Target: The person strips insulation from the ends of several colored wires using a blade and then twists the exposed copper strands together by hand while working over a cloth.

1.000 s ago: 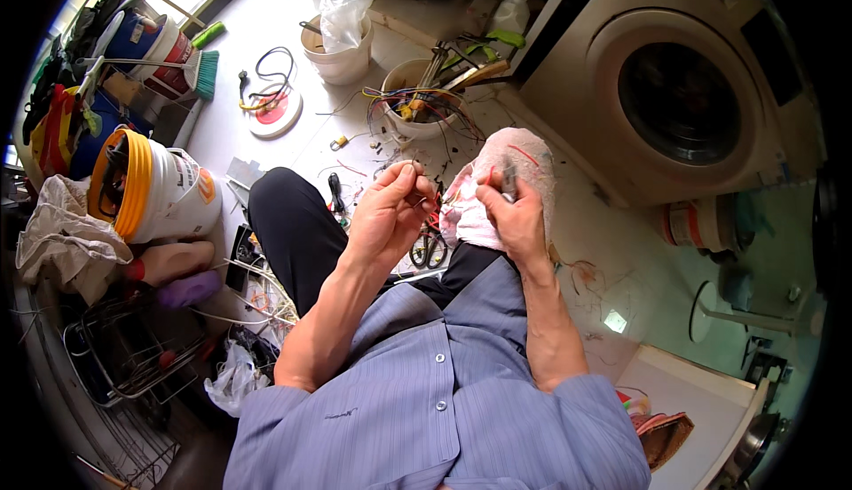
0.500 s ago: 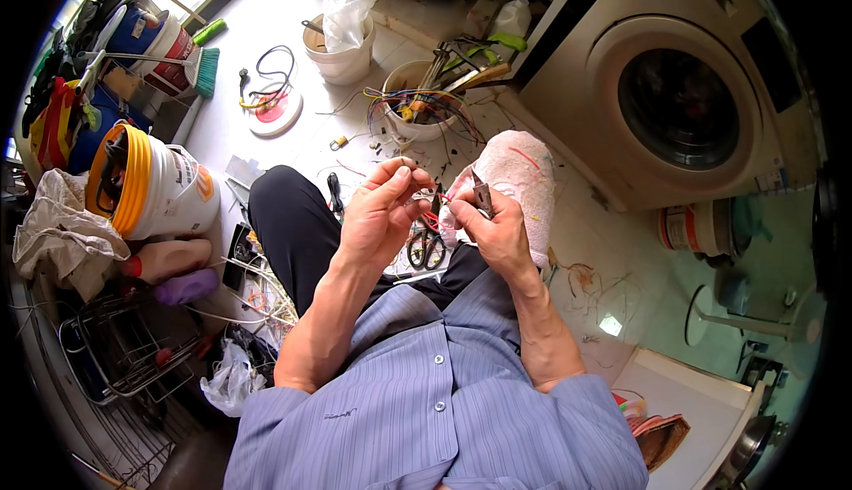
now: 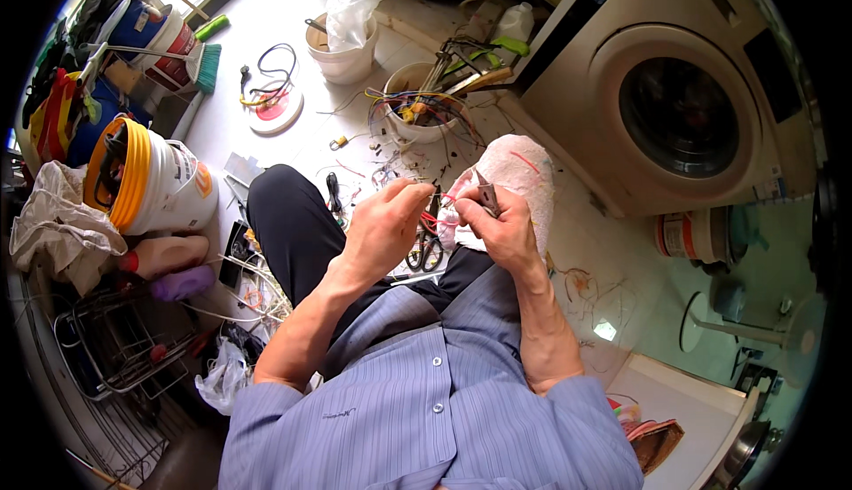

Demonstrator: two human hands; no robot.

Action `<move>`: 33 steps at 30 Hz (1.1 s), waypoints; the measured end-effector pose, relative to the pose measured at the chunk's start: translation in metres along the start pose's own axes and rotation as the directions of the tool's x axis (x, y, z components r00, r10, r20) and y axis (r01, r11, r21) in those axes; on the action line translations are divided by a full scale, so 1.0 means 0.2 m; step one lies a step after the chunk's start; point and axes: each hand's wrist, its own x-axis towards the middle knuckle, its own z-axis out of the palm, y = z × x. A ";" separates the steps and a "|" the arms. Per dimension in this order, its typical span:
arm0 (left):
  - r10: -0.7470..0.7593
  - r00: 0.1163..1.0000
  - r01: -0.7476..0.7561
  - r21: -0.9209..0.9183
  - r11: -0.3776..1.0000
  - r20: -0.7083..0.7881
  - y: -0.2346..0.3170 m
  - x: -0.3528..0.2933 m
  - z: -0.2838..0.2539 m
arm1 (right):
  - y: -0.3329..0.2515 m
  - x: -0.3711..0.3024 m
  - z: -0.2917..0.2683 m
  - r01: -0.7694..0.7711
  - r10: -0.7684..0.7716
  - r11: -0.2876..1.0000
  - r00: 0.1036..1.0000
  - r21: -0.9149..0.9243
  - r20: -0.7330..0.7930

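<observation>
My left hand (image 3: 384, 224) is closed, its fingertips pinched at the end of a thin red wire (image 3: 449, 195). The wire runs across the short gap to the thumb of my right hand (image 3: 500, 228). That hand is wrapped round a short, flat grey metal tool (image 3: 487, 195) with a pointed upper end; its exact kind is hard to make out. Below the hands, between my legs, lie black-handled scissors (image 3: 425, 253) and more red wire (image 3: 429, 221). A pale pink towel (image 3: 508, 163) covers my right knee, with a red wire scrap (image 3: 524, 162) on it.
Ahead stands a white bucket (image 3: 411, 75) of tools and coloured wires, beside another bucket (image 3: 342, 66) holding a plastic bag. A washing machine (image 3: 612, 126) is at right. A yellow-rimmed bucket (image 3: 177, 193) and a wire rack (image 3: 133, 339) are at left. Wire scraps litter the floor.
My left hand has turned palm-down and dropped slightly, its fingertips coming to the red wire. My right hand keeps the metal tool, nearly in the same place.
</observation>
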 end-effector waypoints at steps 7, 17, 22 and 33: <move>-0.373 0.925 0.361 -0.465 0.809 0.069 -0.01 0.01 0.05 | 0.04 0.09 -0.11 0.165 -0.148 0.963 0.984 -0.213 0.095; -0.503 0.864 0.357 -0.659 0.661 -0.037 0.04 0.11 -0.14 | 0.13 0.36 -0.10 0.181 -0.186 0.943 0.982 -0.278 0.008; -0.505 0.856 0.401 -0.758 0.516 0.109 0.06 0.20 0.01 | -0.12 0.53 -0.41 0.276 -0.402 0.865 0.881 -0.418 -0.249; -0.527 0.665 0.717 -0.652 0.249 0.529 0.01 0.24 0.56 | 0.30 0.44 -0.88 0.076 -0.395 0.598 0.894 -0.798 -0.210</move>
